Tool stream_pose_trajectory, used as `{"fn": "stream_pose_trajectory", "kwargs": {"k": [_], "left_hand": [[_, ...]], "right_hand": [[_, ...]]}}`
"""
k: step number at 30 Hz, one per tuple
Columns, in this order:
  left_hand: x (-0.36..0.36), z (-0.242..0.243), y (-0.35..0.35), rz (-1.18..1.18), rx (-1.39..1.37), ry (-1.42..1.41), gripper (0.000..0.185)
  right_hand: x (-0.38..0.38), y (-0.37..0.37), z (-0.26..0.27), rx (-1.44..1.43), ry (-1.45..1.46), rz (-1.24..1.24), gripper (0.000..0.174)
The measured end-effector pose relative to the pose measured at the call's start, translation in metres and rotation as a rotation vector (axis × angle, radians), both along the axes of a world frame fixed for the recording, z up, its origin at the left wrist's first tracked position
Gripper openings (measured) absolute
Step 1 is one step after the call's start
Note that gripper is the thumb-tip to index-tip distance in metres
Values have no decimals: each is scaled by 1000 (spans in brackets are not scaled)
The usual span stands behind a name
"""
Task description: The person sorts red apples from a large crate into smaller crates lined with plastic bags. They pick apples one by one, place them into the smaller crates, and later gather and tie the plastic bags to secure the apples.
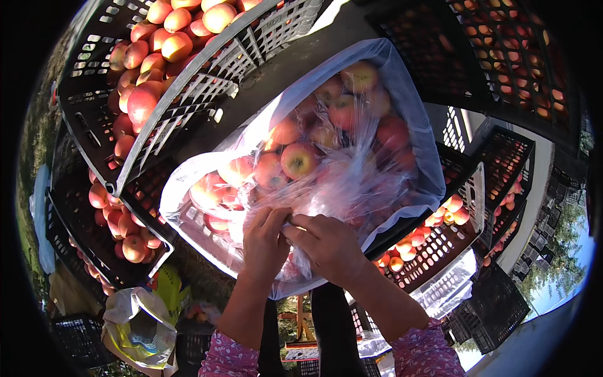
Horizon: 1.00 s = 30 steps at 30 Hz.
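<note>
Before me stands a crate lined with a clear plastic bag, its edge folded out over the rim. Inside it lie several red-yellow apples, partly under loose, crumpled film. My left hand is at the near side of the crate, thumb and fingers pinching the thin plastic. Beside it, almost touching, my right hand has its fingers curled on the same plastic. The exact pinch point is small and blurred by glare. Bright sun washes out the film around both hands.
A black plastic crate of apples stands at upper left, with another apple crate below. Dark crates rise at upper right. More apples fill a crate at right. An open plastic sack sits lower left.
</note>
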<state>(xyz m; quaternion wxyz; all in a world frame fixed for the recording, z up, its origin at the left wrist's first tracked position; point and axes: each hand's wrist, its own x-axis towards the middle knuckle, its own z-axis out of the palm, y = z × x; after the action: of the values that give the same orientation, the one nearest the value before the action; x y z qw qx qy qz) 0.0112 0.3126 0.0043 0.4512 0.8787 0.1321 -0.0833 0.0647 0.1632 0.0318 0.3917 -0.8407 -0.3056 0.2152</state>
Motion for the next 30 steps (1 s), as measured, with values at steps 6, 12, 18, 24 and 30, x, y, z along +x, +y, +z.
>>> {"fn": "stream_pose_trajectory", "kwargs": {"k": [6, 12, 18, 24, 30], "left_hand": [[-10, 0, 0, 45, -80, -41, 23], [-6, 6, 0, 20, -85, -124, 20], [-9, 20, 27, -191, -396, 460, 17], [-11, 5, 35, 169, -899, 721, 21], [-17, 6, 25, 262, -817, 624, 19]], "right_hand": [[21, 0, -10, -182, 290, -119, 20], [22, 4, -13, -232, 317, -133, 15], [22, 1, -8, -52, 471, -275, 17], [-5, -13, 0, -240, 196, -16, 26], [-12, -9, -12, -311, 15, 45, 20]]}}
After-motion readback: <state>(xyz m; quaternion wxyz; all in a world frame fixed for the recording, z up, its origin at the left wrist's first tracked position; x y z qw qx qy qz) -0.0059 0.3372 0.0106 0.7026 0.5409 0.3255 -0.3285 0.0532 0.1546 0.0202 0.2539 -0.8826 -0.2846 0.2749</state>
